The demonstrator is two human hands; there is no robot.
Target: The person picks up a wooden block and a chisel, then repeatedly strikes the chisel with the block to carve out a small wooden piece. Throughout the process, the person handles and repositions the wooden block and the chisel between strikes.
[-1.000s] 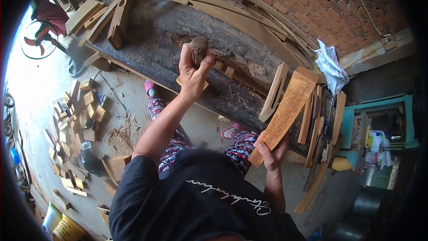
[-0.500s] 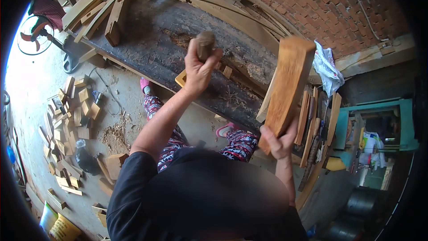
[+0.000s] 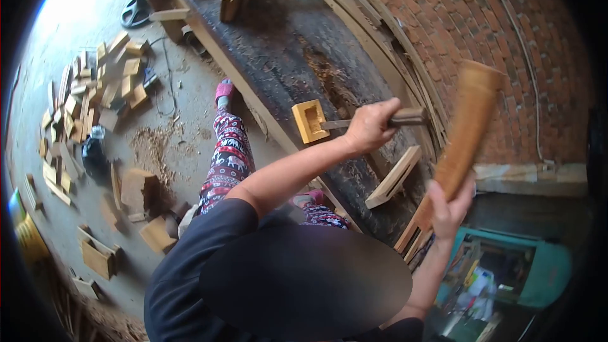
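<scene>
My left hand is closed around a chisel, its handle pointing right. The chisel's blade reaches left to a small yellowish wooden block, its tip at the hollow cut into the block. That block lies on the dark workbench. My right hand grips the narrow lower end of a long wooden mallet. The mallet is raised at a tilt to the right of the chisel handle, apart from it, and looks slightly blurred.
A slotted wooden piece lies on the bench by my right arm. Long curved boards run along the brick wall. Cut wood blocks and shavings cover the floor at left. A teal machine frame stands at lower right.
My view has turned. The chisel, upright before, now leans with its blade toward the block, which shows more fully. My right hand still holds the mallet, now farther right.
</scene>
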